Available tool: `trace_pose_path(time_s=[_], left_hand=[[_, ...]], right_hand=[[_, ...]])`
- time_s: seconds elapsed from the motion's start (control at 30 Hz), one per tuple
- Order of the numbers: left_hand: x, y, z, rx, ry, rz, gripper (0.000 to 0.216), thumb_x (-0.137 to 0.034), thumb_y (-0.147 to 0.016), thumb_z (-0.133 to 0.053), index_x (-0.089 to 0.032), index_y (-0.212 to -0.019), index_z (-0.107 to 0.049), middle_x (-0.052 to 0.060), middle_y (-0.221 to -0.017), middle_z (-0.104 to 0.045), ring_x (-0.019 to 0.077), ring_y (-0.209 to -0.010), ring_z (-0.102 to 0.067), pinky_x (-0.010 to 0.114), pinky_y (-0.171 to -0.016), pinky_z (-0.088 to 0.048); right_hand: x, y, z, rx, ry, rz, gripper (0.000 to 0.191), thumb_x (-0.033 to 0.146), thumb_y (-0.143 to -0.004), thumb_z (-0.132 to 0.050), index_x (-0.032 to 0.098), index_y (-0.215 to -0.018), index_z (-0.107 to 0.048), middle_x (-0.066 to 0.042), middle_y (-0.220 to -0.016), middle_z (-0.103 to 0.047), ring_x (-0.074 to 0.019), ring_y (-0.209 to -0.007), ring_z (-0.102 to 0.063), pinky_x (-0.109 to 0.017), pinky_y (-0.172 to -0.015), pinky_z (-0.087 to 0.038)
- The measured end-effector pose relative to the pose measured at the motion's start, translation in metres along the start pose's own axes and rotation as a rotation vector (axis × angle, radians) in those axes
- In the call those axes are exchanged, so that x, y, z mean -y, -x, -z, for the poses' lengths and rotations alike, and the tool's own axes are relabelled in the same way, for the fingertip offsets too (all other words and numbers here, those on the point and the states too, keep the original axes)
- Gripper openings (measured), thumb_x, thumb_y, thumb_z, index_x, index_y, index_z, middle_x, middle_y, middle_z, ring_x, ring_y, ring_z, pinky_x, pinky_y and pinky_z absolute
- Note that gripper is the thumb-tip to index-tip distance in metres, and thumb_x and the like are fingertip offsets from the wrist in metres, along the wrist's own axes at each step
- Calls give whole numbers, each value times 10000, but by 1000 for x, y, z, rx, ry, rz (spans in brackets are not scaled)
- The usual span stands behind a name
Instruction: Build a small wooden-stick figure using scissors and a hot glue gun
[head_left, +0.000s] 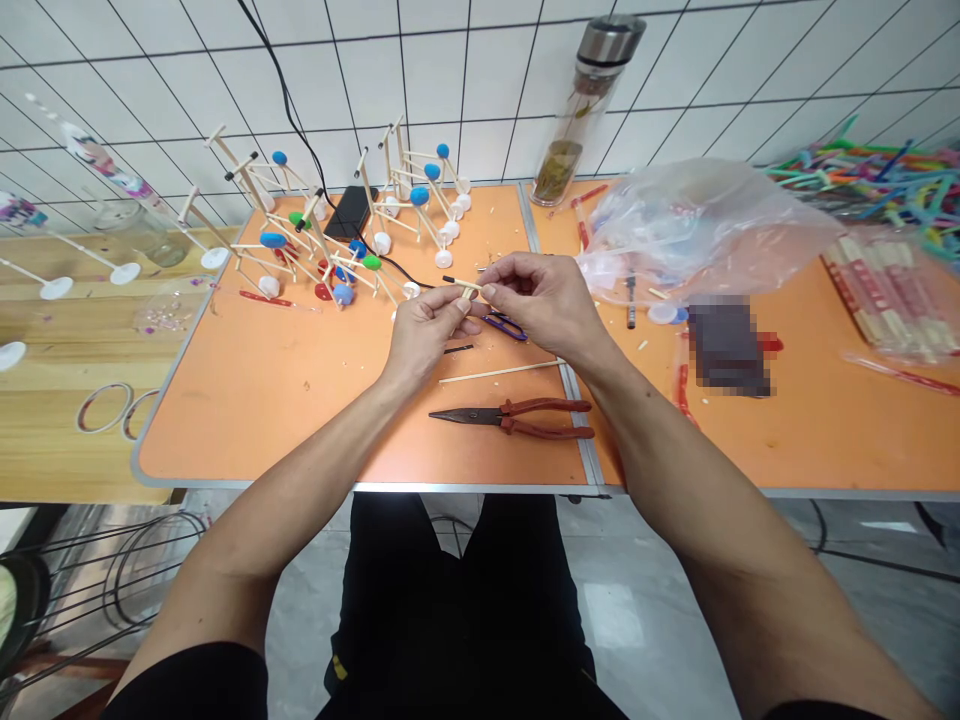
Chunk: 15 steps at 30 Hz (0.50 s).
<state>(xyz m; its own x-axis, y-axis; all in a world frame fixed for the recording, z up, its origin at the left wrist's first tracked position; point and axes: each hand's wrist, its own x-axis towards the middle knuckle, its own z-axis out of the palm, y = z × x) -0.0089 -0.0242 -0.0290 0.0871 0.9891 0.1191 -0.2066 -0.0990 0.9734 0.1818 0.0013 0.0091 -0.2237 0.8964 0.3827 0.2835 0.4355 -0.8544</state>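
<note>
So the person's got both hands up over the orange table [247, 420], working on a tiny black-tipped stick [463, 283] held in the air, near the middle, just behind the pliers [510, 418] as seen from the chair. Left hand [427, 330] is pinched, thumb against fingers, on a short pale stub [466, 293] right under that stick; right hand [551, 305] has thumb and index closed on the stick's plain end. My read is that it's a lining-up or joining step, one little piece against the other, though fingers hide the contact, so I can't tell if they're actually fixed together. If so, the next move calls for a steady left pinch and a small, gentle nudge from the right, since a hard squeeze could knock things crooked. As for direction, the stick's long axis runs mostly side to side, black tip toward the person's left, plain end dipping slightly to the right. The stub looks angled across it, but too little shows to swear to that. A longer loose stick [499, 373] lies between the hands and the pliers, nobody touching it.
</note>
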Motion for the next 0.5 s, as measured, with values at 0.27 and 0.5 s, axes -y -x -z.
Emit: trace_pose_path(time_s=[0.27,0.5], left_hand=[[0,-1,-2,12,11,-21,463,-604,-835,-967,-209,-1049,-856,78,-999,-900,162,-743,-818,274,-736,-663],[-2,0,-2,9,11,-4,488,-618,-821,-969,-209,-1056,-843,82,-1005,-902,168,-746,-821,280,-738,-664]], right_hand=[[2,0,0,-8,5,-2,148,308,-843,-754,202,-905,-838,-31,-840,-792,-186,-755,-665,-324,-703,-521],[1,0,0,-18,22,19,166,372,-892,-807,211,-927,-822,-31,-879,-791,-191,-793,-674,-338,-748,-548]])
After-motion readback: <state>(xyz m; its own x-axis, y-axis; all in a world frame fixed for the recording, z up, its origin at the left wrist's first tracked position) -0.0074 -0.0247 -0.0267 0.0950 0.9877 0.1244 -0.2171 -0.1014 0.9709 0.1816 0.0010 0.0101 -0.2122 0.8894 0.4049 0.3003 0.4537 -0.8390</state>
